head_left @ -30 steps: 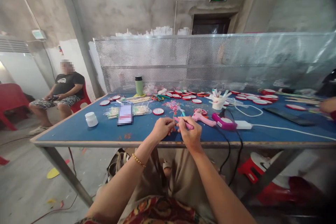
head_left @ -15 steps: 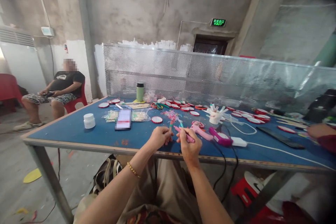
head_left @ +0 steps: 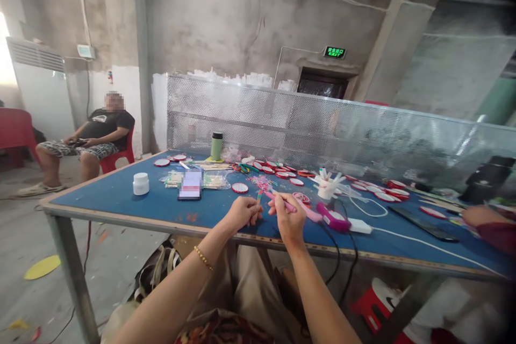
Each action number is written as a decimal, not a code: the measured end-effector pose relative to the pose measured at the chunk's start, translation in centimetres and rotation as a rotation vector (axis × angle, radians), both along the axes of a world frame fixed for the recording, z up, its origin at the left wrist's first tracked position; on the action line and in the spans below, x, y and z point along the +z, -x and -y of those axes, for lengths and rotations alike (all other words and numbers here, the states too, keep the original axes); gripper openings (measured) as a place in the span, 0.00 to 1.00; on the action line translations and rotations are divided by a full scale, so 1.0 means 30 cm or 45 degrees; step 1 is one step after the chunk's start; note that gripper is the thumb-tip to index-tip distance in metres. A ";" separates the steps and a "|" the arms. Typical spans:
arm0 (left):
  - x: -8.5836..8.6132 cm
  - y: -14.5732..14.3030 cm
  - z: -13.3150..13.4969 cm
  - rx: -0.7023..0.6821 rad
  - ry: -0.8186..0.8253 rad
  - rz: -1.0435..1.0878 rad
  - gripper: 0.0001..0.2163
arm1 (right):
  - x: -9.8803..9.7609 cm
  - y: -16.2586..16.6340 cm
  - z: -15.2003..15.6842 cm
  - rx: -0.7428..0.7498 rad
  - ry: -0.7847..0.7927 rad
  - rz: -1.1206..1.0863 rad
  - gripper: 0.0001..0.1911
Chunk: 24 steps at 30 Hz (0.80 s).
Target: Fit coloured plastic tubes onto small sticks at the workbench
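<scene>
My left hand point(head_left: 244, 212) is closed on a thin stick point(head_left: 259, 198) with green and reddish colouring near its top, held upright above the table's front edge. My right hand point(head_left: 291, 220) grips a pink pen point(head_left: 285, 202), its front end pointing left, close to the top of the stick. Whether pen and stick touch, I cannot tell. Just behind the hands lies a heap of small pink and multicoloured pieces point(head_left: 260, 183). A pink tool, perhaps a glue gun point(head_left: 311, 212), rests to the right of my right hand, partly hidden.
On the blue table point(head_left: 161, 212) stand a white jar point(head_left: 141, 184), a phone point(head_left: 190, 183), a green bottle point(head_left: 216, 147) and a white cup of pens point(head_left: 325, 189). Several red-rimmed discs point(head_left: 239, 188) lie about. Cables trail right, near another person's arm point(head_left: 484, 217). Someone sits at left point(head_left: 107, 129).
The camera view has tilted up slightly. The pink pen now lies more level, its front end nearer the top of the stick. A teal piece seen beside my right hand no longer shows.
</scene>
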State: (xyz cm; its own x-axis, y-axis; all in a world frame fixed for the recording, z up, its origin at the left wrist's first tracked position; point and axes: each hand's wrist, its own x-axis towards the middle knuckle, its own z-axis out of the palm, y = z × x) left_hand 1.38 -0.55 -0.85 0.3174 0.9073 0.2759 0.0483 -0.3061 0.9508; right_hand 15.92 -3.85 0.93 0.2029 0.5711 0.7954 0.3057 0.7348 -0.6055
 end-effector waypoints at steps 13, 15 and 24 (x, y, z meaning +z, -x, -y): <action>0.026 0.006 0.018 0.054 0.033 -0.053 0.07 | -0.041 -0.005 0.002 -0.053 -0.045 0.183 0.13; 0.026 0.005 0.021 0.064 0.008 -0.059 0.07 | -0.044 -0.007 0.007 -0.079 -0.087 0.279 0.13; 0.005 0.005 0.015 0.094 -0.036 -0.079 0.08 | -0.049 -0.008 0.019 -0.161 -0.122 0.344 0.13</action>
State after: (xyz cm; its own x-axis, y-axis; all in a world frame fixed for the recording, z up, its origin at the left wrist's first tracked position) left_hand 1.22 -1.00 -0.70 0.2675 0.9208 0.2839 0.1303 -0.3265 0.9362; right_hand 16.17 -4.43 -0.53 0.0410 0.4746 0.8793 0.5387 0.7307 -0.4195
